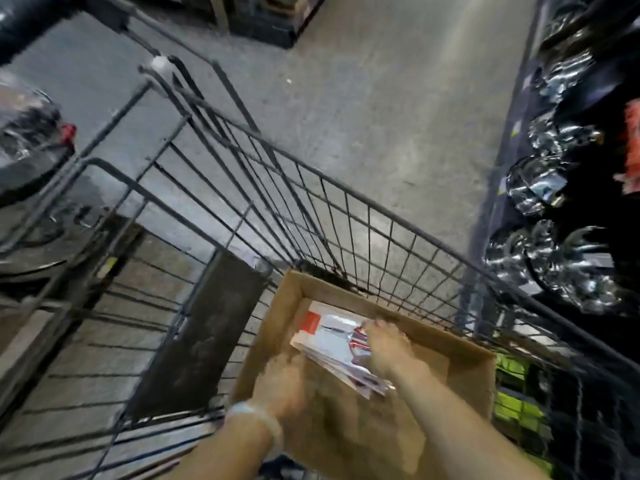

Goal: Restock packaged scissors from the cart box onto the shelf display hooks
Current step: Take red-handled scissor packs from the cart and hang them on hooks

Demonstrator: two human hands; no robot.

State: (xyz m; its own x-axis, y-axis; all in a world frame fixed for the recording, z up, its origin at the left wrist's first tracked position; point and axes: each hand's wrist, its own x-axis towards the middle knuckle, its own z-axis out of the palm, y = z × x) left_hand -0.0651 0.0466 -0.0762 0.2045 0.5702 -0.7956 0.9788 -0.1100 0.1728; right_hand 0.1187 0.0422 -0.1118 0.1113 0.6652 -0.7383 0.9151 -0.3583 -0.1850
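Packs (334,344) lie stacked in your box (460,372), red tops up-left | right hand (389,348) fingers curled over them | left hand (284,386) grip blurred, cannot tell

two hands (284,386) (388,344) are showing, one box (460,375) at five o'clock, one wire cart (311,209), several scissor packs (332,341), uncountable.

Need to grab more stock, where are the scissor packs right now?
Low centre of the head view, the scissor packs lie in the cardboard box under the right hand.
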